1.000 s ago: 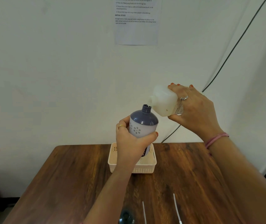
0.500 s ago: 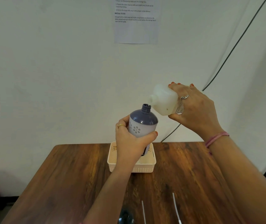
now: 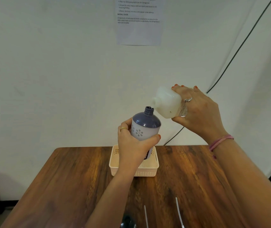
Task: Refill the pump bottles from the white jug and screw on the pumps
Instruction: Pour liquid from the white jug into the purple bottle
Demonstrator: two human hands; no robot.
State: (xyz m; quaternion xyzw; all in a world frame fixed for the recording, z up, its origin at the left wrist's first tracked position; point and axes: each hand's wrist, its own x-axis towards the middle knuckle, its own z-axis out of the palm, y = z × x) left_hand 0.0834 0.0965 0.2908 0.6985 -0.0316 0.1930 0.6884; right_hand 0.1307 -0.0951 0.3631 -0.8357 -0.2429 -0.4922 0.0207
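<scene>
Left hand [image 3: 132, 145] wraps the pump bottle [image 3: 145, 127] round its lower body, grip curled with the thumb across the front; bottle held upright in the air, neck open, no pump on. Right hand [image 3: 199, 111] has its grip curled round the base end of the white jug [image 3: 167, 102], jug tipped with the spout toward 8 o'clock, spout just above and just beside the bottle mouth at its 2 o'clock. Can't tell if liquid is flowing.

Surroundings: cream basket [image 3: 148, 171] on the desk [image 3: 65, 178] directly below the bottle, near the desk's far edge; left wrist crosses in front of it, so most of its inside is hidden. Two thin white tubes [image 3: 178, 211] lie on the desk at 6 o'clock, near the bottom of the view, between the forearms. Dark rounded object [image 3: 128, 221] at the bottom edge beside them, too cut off to identify. Dark cable [image 3: 240, 46] runs down the wall from 1 o'clock and passes behind the right hand. Printed sheet [image 3: 138, 22] on the wall at 12 o'clock.

Room: bare desk surface left of the basket at 9 o'clock and right of it at 3 o'clock. Desk's far edge sits at the wall; its left edge runs diagonally to 7 o'clock.
</scene>
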